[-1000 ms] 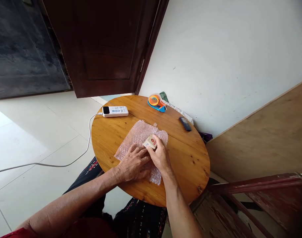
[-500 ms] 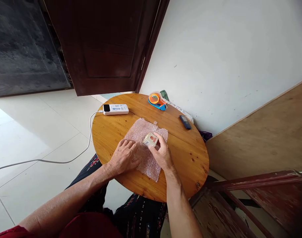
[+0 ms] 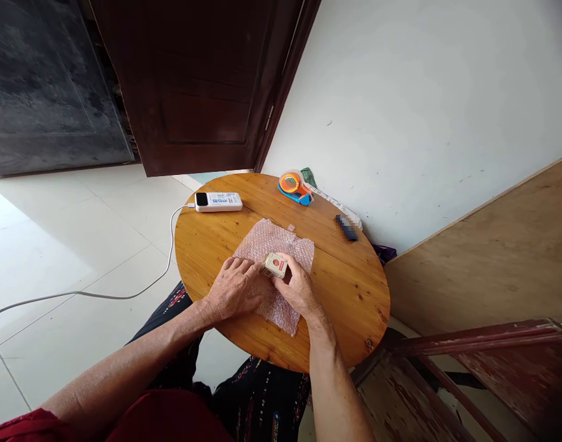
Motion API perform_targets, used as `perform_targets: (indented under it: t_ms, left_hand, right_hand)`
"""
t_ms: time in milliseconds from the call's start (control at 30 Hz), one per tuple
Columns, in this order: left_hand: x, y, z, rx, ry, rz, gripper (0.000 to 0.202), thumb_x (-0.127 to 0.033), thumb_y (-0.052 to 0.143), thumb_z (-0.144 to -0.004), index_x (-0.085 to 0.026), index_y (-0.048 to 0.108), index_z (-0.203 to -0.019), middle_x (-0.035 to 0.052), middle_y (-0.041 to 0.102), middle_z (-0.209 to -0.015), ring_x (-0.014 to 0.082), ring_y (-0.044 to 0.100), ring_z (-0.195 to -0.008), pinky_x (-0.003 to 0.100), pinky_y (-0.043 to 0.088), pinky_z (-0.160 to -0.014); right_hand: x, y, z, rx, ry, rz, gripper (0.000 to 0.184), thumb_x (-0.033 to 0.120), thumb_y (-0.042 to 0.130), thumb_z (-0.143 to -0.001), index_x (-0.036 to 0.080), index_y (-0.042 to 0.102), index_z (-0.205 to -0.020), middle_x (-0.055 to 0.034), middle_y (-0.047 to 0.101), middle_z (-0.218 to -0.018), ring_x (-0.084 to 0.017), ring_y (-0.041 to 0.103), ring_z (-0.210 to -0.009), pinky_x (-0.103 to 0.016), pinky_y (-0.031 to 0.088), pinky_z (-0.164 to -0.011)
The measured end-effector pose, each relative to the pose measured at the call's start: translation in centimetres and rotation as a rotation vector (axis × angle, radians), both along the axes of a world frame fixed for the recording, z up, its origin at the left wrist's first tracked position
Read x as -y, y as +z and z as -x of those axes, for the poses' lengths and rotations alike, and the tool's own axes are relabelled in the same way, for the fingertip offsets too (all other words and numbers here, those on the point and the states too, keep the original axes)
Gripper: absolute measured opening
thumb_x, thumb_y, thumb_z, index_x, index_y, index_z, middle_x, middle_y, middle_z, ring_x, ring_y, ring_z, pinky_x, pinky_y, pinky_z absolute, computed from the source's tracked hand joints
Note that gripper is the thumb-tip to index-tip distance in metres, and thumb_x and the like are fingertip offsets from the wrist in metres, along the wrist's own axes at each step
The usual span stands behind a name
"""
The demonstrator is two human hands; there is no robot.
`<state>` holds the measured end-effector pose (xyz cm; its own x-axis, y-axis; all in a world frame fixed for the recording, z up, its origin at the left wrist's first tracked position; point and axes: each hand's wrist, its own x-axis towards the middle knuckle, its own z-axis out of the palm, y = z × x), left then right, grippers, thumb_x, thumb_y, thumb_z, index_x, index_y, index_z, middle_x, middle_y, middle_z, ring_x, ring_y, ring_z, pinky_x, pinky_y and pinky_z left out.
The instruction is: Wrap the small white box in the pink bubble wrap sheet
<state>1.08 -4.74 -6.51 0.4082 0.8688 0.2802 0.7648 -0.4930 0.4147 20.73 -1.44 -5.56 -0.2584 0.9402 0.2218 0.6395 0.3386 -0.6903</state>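
Note:
A sheet of pink bubble wrap (image 3: 284,316) lies flat on the round wooden table (image 3: 345,307). My right hand (image 3: 300,287) grips a small cream box (image 3: 276,264) with a red round mark and red label, thumb on the near side and fingers behind it. The box is over the middle of the wrap. My left hand (image 3: 234,287) rests palm down with its fingers stretched out, across the left part of the wrap, its fingertips close to the box's left side. Whether those fingertips touch the box I cannot tell.
A white power bank (image 3: 218,202) with a plugged-in cable (image 3: 169,248) lies at the table's back left. An orange and blue tape dispenser (image 3: 294,187) stands at the back edge. A dark pixelated object (image 3: 346,228) lies at the right, near the wall (image 3: 423,110).
My right hand has brought the box slightly left and down, nearer my left hand, and turned it a little. My left hand stays in place on the wrap.

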Motion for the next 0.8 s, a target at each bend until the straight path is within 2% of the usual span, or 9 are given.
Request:
perform_targets:
  t_ms: [167, 267, 367, 467, 533, 800]
  left_hand:
    - [1.0, 0.9, 1.5, 0.028, -0.083, -0.013, 0.052, -0.038, 0.069, -0.078, -0.022, 0.058, -0.126, 0.0105, 0.063, -0.127, 0.0301, 0.052, -0.123, 0.051, 0.034, -0.111]
    - [1.8, 1.6, 3.0, -0.034, -0.158, -0.043, 0.045, -0.027, 0.069, -0.075, -0.021, 0.062, -0.119, 0.0097, 0.062, -0.128, 0.031, 0.048, -0.128, 0.055, 0.027, -0.115]
    - [2.0, 1.9, 3.7, -0.108, -0.195, -0.037, 0.032, -0.018, 0.064, -0.076, -0.021, 0.066, -0.108, 0.008, 0.065, -0.123, 0.0297, 0.052, -0.123, 0.057, 0.027, -0.114]
    - [1.6, 1.7, 3.3, -0.15, -0.226, -0.044, 0.015, -0.013, 0.057, -0.082, -0.021, 0.067, -0.09, 0.0047, 0.07, -0.11, 0.0246, 0.059, -0.11, 0.054, 0.03, -0.113]
    - [1.3, 1.3, 2.8, -0.167, -0.232, -0.069, 0.015, -0.011, 0.054, -0.084, -0.02, 0.065, -0.081, 0.004, 0.071, -0.102, 0.0228, 0.061, -0.104, 0.051, 0.032, -0.111]
    - [1.1, 0.3, 2.3, -0.155, -0.217, -0.13, 0.013, -0.009, 0.053, -0.082, -0.017, 0.063, -0.079, 0.0074, 0.07, -0.1, 0.0228, 0.061, -0.097, 0.044, 0.043, -0.102]
  right_hand:
    - [0.0, -0.1, 0.0, 0.002, 0.003, 0.0, 0.053, 0.014, 0.057, -0.074, 0.02, 0.054, -0.127, -0.0083, 0.069, -0.118, -0.023, 0.063, -0.11, -0.039, 0.049, -0.099]
    - [0.1, -0.1, 0.0, 0.006, 0.016, 0.003, 0.055, 0.014, 0.057, -0.074, 0.021, 0.053, -0.129, -0.0089, 0.068, -0.12, -0.024, 0.063, -0.111, -0.041, 0.049, -0.1]
    - [0.2, 0.0, 0.0, -0.002, 0.016, -0.001, 0.061, 0.013, 0.056, -0.073, 0.02, 0.05, -0.134, -0.0111, 0.064, -0.128, -0.025, 0.06, -0.117, -0.043, 0.047, -0.104]
    - [0.1, 0.0, 0.0, -0.02, 0.011, -0.009, 0.064, 0.012, 0.055, -0.072, 0.02, 0.049, -0.136, -0.0112, 0.062, -0.133, -0.026, 0.059, -0.12, -0.044, 0.046, -0.106]
    - [0.1, 0.1, 0.0, -0.027, -0.002, -0.008, 0.062, 0.013, 0.054, -0.073, 0.02, 0.051, -0.134, -0.0107, 0.064, -0.131, -0.025, 0.06, -0.119, -0.044, 0.047, -0.106]
    - [0.1, 0.2, 0.1, -0.006, -0.064, -0.003, 0.054, 0.015, 0.055, -0.072, 0.019, 0.056, -0.125, -0.0101, 0.068, -0.121, -0.025, 0.063, -0.113, -0.042, 0.049, -0.102]
